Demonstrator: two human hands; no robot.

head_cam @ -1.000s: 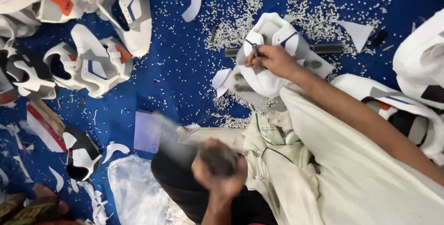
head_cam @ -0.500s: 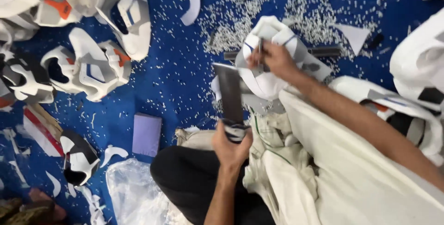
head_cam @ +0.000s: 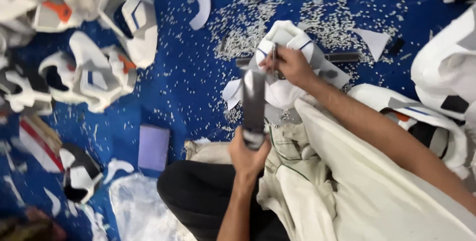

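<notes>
Nearest me, the left hand (head_cam: 246, 154) is clenched round the handle of a dark flat tool (head_cam: 254, 103), its blade pointing toward twelve o'clock. Just beyond, the right hand (head_cam: 290, 65) pinches a thin metal punch (head_cam: 274, 58) upright on the white shoe upper (head_cam: 282, 37). At ten o'clock lies a pile of shoe uppers (head_cam: 94, 72) on the blue floor (head_cam: 173, 92); white chips (head_cam: 238, 28) are scattered beyond.

Dull grey metal bar (head_cam: 254, 99), smooth white synthetic shoe upper (head_cam: 282, 62) — matt blue cloth floor covering (head_cam: 178, 92).
</notes>
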